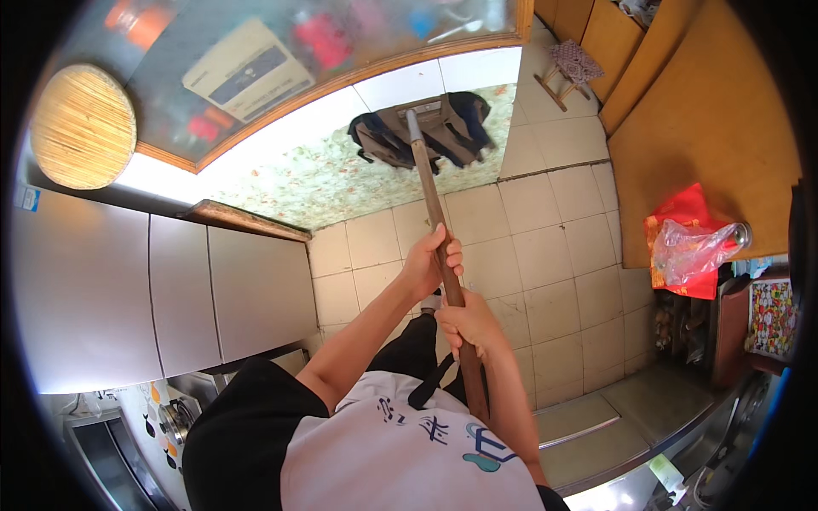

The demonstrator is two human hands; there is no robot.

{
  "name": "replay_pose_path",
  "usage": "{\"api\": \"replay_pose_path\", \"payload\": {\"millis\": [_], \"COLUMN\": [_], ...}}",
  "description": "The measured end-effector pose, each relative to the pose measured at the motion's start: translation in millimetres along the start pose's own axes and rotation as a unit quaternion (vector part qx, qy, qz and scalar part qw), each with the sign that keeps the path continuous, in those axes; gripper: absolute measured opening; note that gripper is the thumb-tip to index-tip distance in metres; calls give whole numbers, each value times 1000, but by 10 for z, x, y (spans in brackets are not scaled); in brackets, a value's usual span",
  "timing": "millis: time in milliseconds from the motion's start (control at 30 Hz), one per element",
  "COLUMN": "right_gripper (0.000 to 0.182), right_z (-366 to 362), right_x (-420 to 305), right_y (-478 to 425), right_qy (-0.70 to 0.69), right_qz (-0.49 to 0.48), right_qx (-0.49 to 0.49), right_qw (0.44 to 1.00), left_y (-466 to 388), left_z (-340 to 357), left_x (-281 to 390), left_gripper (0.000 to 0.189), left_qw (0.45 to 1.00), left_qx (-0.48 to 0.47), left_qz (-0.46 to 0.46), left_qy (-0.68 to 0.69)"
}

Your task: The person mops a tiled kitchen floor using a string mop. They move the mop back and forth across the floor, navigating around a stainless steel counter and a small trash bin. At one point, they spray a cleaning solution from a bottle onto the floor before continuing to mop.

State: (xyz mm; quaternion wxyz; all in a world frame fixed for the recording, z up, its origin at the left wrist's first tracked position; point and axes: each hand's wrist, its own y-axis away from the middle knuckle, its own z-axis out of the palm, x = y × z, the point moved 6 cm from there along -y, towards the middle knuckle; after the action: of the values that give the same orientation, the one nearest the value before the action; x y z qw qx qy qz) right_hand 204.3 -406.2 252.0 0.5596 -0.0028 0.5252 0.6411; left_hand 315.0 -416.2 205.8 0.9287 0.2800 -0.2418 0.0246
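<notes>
Both of my hands grip the wooden handle (429, 185) of a mop, which slants up and away from my body. My left hand (425, 265) wraps around it higher up, the thumb lying along the wood. Lower down, nearer my apron, my right hand (471, 322) is closed around the same handle. At the far end a metal socket joins the mop head (383, 137), whose dark blue and brown cloth strips hang in front of the floral lower wall (307, 175). Whether the strips touch the wall I cannot tell. A pale apron (396, 447) covers my front.
Beige floor tiles (537, 236) surround my feet. A grey-fronted cabinet (102, 281) stands left, near a round woven tray (83, 128). A folding stool (575, 62) sits far right. A red bag (684, 217) lies on the brown wooden surface (709, 128). Above the wall is a wood-framed window (358, 76).
</notes>
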Motion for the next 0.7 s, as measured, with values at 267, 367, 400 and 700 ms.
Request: {"api": "replay_pose_path", "payload": {"millis": [267, 367, 400, 700], "right_gripper": [14, 12, 12, 12], "right_z": [-241, -331, -330, -96], "right_x": [219, 364, 380, 337], "right_y": [-612, -955, -1064, -1139], "right_qy": [-4, -2, -6, -1], "right_qz": [25, 40, 45, 59], "right_qx": [47, 72, 75, 61], "right_qw": [999, 997, 996, 996], "left_y": [-474, -694, -766, -712], "left_z": [-522, -845, -949, -1128], "left_x": [-213, -315, -332, -207], "left_gripper": [30, 27, 25, 23], "left_qw": [997, 993, 991, 987], "left_qx": [13, 35, 42, 36], "left_qz": [-71, -84, -87, -84], "left_qy": [39, 71, 89, 135]}}
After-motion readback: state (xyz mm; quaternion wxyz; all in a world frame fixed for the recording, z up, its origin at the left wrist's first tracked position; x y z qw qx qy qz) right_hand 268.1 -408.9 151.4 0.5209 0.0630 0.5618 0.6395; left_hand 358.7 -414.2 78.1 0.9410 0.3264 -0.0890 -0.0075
